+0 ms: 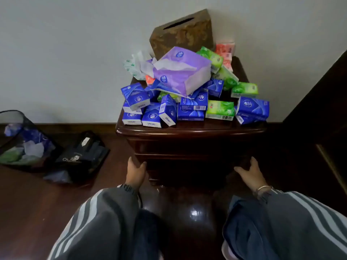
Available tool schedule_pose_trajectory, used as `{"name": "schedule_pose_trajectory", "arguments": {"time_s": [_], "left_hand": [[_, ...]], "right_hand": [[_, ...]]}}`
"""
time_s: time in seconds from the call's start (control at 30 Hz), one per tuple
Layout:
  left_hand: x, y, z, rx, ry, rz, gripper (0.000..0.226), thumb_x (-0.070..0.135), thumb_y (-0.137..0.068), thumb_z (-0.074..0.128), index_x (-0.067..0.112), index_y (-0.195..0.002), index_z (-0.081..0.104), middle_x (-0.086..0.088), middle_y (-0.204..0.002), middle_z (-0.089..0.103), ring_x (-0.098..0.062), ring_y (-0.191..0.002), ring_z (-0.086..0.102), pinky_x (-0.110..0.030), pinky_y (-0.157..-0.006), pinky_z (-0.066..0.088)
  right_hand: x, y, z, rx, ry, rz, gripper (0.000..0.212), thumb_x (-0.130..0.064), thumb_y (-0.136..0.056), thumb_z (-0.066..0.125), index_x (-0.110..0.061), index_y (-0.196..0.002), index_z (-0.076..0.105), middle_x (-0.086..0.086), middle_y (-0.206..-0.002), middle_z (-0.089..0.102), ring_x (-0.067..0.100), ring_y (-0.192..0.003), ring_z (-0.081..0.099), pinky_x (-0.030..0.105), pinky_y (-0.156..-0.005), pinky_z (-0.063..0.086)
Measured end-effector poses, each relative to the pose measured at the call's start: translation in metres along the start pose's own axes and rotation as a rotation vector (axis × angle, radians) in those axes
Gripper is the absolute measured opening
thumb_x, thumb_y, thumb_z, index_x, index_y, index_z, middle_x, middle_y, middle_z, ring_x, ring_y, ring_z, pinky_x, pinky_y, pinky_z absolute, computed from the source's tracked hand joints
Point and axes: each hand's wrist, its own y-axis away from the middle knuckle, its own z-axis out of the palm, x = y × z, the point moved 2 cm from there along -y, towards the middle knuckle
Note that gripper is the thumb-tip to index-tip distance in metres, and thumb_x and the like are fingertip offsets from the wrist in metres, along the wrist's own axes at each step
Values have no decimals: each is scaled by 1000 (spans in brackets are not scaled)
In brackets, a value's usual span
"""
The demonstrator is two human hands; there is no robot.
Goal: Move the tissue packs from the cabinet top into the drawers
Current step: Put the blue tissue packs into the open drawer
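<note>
We face a dark wooden cabinet [191, 131] that stands against the wall. Both of its drawers [187, 149] appear closed, though the fronts are too dark to read well. The tissue packs [189, 109] are all on the cabinet top in a loose heap of blue, green and red, so none has gone into a drawer yet.

A brown tissue box [182, 32] leans on the wall behind the heap, probably propped there to leave room. A mesh bin [24, 139] holding wrappers stands on the floor to the left, with a dark bag [82, 156] beside it. One big purple pack [182, 72] lies torn open on top of the pile.

The left hand [135, 172] and right hand [248, 173] reach low to either side of the lower drawer. Their fingers are spread and hold nothing. We judge they are placed there to pull the drawer out evenly. We cannot tell whether they touch the wood.
</note>
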Motion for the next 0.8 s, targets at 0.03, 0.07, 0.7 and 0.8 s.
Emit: {"name": "schedule_pose_trajectory", "arguments": {"time_s": [0.03,0.07,0.7,0.8], "left_hand": [[0,-5,4,-10,44,21,72,18,-92,58,11,-150,17,-11,-151,34,-26,-138,34,-39,-115,27],[1,-8,7,-36,78,47,68,14,-92,58,14,-149,21,-8,-146,40,-24,-134,40,-39,-113,32],[-13,28,-69,-284,-380,-134,46,47,-95,43,7,-101,64,-16,-109,66,-28,-95,63,-36,-75,47],[-21,50,-77,-364,-505,-215,48,55,-95,36,14,-99,61,-9,-106,67,-24,-92,67,-30,-69,44]], "right_hand": [[0,-6,4,-10,-55,-3,78,-16,-86,65,-17,-149,18,5,-145,40,26,-129,43,32,-102,33],[-1,-9,8,-34,-94,-18,75,-13,-86,64,-18,-147,22,2,-140,44,22,-123,47,30,-98,35],[34,21,-43,-179,257,215,51,-54,-92,43,-6,-97,60,8,-93,63,27,-85,64,34,-79,49],[40,42,-48,-236,323,288,65,-57,-94,33,2,-99,60,16,-90,60,30,-80,64,30,-65,49]]}}
